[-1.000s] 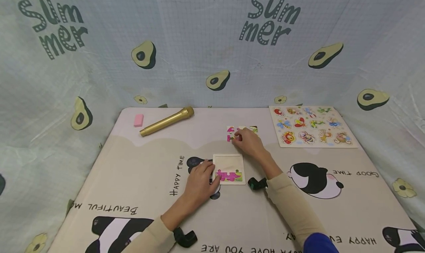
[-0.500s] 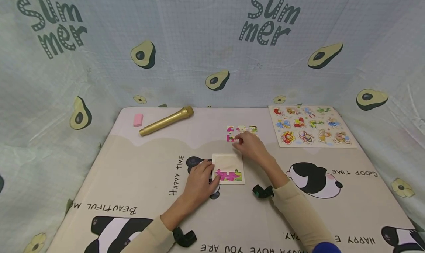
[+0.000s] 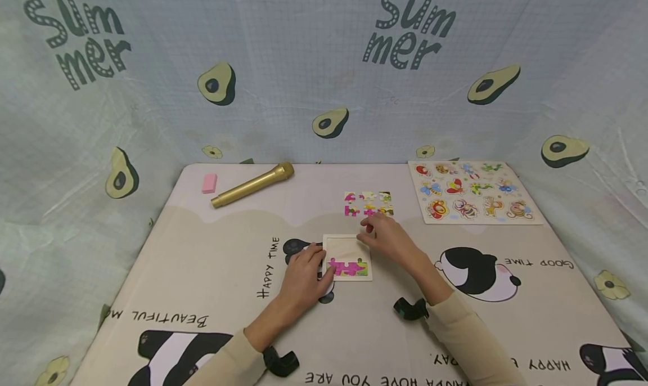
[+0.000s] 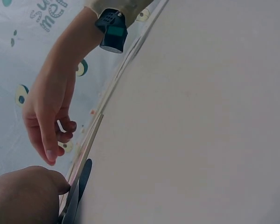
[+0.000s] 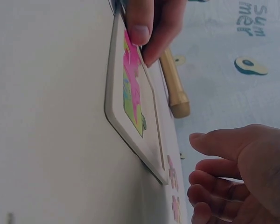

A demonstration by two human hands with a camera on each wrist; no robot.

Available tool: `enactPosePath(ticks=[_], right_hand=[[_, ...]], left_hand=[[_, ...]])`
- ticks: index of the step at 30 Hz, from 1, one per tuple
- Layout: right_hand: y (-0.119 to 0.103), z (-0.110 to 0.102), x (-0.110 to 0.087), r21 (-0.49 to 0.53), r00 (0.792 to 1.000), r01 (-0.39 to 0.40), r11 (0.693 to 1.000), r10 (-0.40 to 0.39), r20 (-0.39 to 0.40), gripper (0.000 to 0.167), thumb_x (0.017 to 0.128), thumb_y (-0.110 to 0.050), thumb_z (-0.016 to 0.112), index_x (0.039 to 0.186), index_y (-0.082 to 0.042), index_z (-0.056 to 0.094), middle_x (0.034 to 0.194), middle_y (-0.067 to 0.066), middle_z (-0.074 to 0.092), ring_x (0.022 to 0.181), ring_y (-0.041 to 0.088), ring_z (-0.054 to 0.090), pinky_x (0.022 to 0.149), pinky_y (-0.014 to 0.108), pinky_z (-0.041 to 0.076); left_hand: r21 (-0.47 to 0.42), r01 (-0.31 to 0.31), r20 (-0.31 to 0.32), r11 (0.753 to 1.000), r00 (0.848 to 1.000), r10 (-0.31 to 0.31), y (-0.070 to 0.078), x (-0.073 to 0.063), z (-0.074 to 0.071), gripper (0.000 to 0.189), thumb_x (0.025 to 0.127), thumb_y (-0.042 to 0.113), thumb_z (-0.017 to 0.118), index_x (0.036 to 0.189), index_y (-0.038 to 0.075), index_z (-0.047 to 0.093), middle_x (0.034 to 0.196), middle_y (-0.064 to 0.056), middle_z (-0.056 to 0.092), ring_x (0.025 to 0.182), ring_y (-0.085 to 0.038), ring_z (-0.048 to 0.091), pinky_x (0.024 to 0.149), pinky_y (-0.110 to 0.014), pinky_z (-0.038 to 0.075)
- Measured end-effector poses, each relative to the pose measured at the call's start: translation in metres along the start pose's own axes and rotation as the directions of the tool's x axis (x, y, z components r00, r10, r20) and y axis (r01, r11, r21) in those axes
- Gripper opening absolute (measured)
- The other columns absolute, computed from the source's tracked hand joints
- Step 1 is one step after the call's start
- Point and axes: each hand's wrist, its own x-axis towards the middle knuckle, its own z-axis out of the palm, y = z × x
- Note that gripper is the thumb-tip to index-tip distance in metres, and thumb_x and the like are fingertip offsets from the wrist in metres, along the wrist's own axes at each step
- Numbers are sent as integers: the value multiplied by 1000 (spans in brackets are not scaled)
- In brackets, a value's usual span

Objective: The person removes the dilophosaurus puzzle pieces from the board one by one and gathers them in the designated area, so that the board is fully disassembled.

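A small light-framed puzzle board (image 3: 370, 259) lies on the table, with joined pink and green puzzle pieces (image 3: 348, 268) along its near side. My left hand (image 3: 304, 276) rests at the board's left edge, its thumb over the near left corner. In the right wrist view, that left thumb (image 5: 140, 33) lies by the pink pieces. My right hand (image 3: 387, 237) hovers near the board's far right corner; its fingers are loosely bent and nothing shows between them in the right wrist view. Just beyond it, several loose puzzle pieces (image 3: 350, 211) lie in two rows.
A gold microphone-shaped object (image 3: 253, 185) and a pink block (image 3: 210, 183) lie at the back left. At the back right is a larger board with insect pictures (image 3: 473, 194). A patterned curtain (image 3: 283, 65) stands behind the table; dark wrist cameras (image 3: 280, 362) jut from both wrists.
My right hand has drawn back from the loose pieces toward me and slightly right, uncovering more of them. The left hand and the small board have stayed in place.
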Motion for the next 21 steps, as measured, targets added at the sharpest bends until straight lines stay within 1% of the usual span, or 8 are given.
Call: enactPosePath(ticks=[8, 11, 13, 15, 18, 21], right_hand=[[2, 1, -14, 9, 998, 9, 1000, -10, 62, 34, 90, -25, 74, 114, -2, 71, 93, 5, 63, 79, 14, 54, 69, 25, 49], [5, 3, -19, 14, 996, 34, 999, -35, 77, 31, 89, -25, 75, 112, -4, 71, 92, 4, 62, 77, 12, 53, 68, 23, 48], [6, 5, -22, 19, 995, 60, 998, -61, 84, 30, 89, -24, 76, 111, -4, 72, 91, 2, 62, 76, 11, 52, 68, 21, 48], [8, 7, -26, 17, 992, 91, 996, -92, 86, 28, 89, -24, 76, 109, -5, 73, 91, 2, 61, 76, 10, 52, 67, 21, 48], [9, 9, -30, 17, 988, 128, 992, -129, 85, 27, 89, -25, 76, 106, -6, 74, 92, 1, 61, 75, 8, 51, 67, 20, 47], [9, 12, -35, 11, 985, 153, 988, -153, 81, 26, 89, -26, 76, 105, -6, 74, 94, 1, 61, 75, 7, 51, 66, 20, 47]], left_hand=[[-14, 5, -11, 1000, 1000, -5, 1, 0, 1, 36, 89, 27, 71, 114, 0, 71, 122, -12, 68, 124, -31, 63, 104, -48, 49], [-23, -11, -22, 1000, 1000, 11, 0, 0, 1, 36, 88, 26, 72, 113, 0, 72, 122, -13, 68, 124, -31, 63, 104, -48, 49], [-29, -39, -36, 999, 999, 38, -1, -1, 2, 34, 88, 26, 73, 111, 2, 73, 121, -12, 69, 124, -31, 63, 103, -49, 49], [-27, -80, -55, 996, 995, 79, -1, -1, 3, 31, 87, 25, 73, 109, 4, 74, 120, -11, 69, 123, -31, 64, 101, -51, 49], [-21, -146, -78, 989, 986, 144, -2, -1, 3, 28, 86, 26, 74, 108, 7, 74, 118, -10, 70, 122, -29, 65, 99, -55, 50], [-5, -198, -81, 980, 977, 197, -2, -1, 4, 29, 86, 28, 75, 108, 10, 75, 119, -7, 70, 122, -27, 65, 96, -58, 50]])
